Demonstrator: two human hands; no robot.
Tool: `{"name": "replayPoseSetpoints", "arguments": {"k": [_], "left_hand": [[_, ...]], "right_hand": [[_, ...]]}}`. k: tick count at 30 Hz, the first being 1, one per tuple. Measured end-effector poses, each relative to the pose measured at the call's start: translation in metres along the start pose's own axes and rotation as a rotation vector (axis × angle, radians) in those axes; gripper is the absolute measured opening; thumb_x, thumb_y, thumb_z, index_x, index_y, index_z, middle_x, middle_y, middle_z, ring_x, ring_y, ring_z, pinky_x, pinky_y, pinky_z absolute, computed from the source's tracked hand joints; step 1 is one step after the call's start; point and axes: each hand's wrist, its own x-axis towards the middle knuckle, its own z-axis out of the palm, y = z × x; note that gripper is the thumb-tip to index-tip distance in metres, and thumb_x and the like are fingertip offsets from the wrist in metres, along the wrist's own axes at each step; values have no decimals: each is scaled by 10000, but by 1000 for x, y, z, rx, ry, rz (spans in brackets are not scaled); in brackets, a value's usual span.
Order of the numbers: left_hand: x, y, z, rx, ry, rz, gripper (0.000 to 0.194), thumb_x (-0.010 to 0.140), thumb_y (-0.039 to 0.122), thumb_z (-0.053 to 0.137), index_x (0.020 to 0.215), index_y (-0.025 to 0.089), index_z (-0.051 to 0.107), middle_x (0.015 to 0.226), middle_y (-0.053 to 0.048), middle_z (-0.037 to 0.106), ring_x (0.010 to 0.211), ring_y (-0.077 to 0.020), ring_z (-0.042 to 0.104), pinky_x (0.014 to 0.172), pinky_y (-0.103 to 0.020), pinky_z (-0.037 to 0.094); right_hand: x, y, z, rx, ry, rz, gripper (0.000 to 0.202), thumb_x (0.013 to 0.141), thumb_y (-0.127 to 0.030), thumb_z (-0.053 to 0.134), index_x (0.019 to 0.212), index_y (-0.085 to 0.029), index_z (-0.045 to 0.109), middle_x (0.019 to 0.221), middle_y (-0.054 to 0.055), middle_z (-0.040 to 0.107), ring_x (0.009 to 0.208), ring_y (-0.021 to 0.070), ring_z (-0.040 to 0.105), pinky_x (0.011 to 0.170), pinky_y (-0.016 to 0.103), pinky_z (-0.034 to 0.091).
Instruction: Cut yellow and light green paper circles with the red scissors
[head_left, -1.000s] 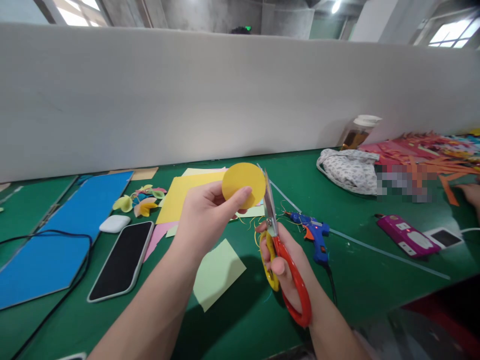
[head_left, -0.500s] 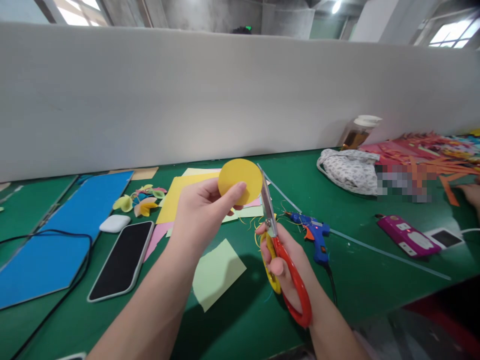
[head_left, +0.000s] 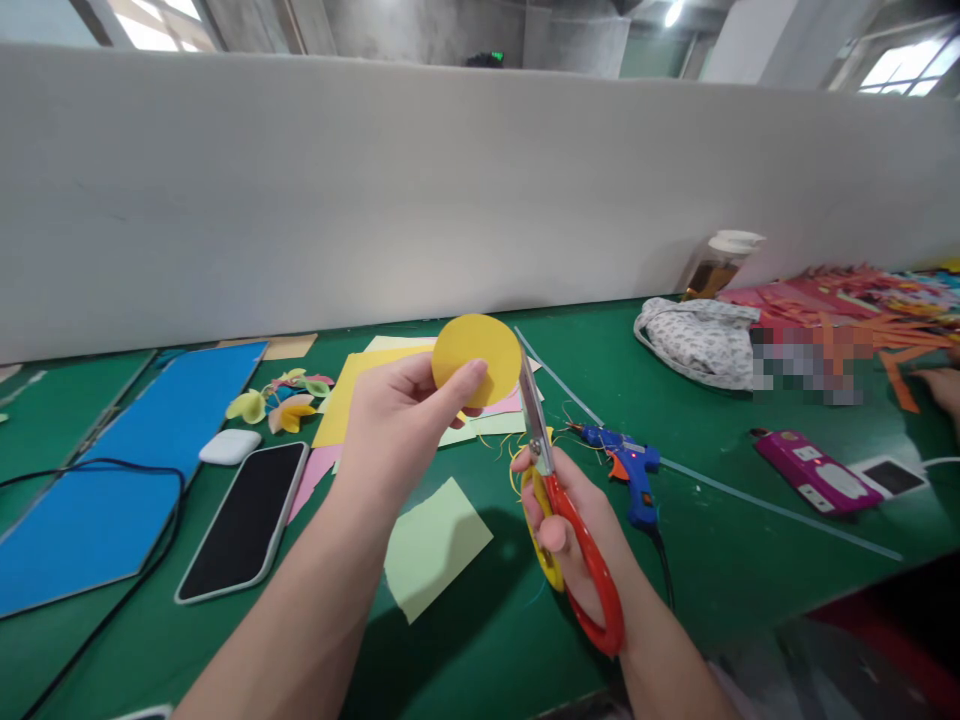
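From where I'm standing, the left hand (head_left: 386,425) is pinching a yellow paper disc (head_left: 474,343) in the centre of the frame, its visible outline already cut round. The right hand (head_left: 592,515) grips the scissors (head_left: 541,435), blades nearly together by the disc's right edge. Just below centre, 1 pale green sheet (head_left: 436,550) lies uneven-edged; whether the disc's rim needs any more trimming, I can't tell

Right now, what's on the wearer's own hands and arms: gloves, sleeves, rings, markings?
Both the left hand and the right hand are bare: no gloves, and no rings or bracelets visible. Forearms are bare too, with no sleeve showing. No cables or markings seen on either arm. Fingernails are too small to judge.
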Motion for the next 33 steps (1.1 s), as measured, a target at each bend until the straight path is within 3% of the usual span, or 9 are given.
{"name": "replayPoseSetpoints", "arguments": {"k": [11, 26, 33], "left_hand": [[0, 2, 0, 3, 47, -25, 165, 764, 322, 715, 676, 183, 710, 594, -4, 684, 528, -123, 617, 463, -203, 502], [-4, 1, 3, -8, -83, -9, 103, 765, 235, 714, 684, 171, 723, 555, 24, 669, 499, -80, 596, 449, -139, 496], [-4, 0, 3, 12, -123, -13, 120, 778, 272, 722, 712, 173, 736, 581, 20, 683, 510, -80, 611, 466, -136, 509]], "right_hand": [[1, 4, 0, -34, 3, -53, 762, 496, -820, 705, 973, -238, 583, 597, -88, 341, 509, 78, 263, 479, 219, 210], [4, 7, -7, -53, -11, -32, 970, 389, -891, 659, 1110, -246, 582, 725, -39, 464, 574, 121, 393, 538, 271, 340], [4, 10, -8, -122, -11, -94, 934, 469, -924, 585, 1103, -239, 576, 707, -41, 456, 567, 115, 374, 543, 270, 308]]}}
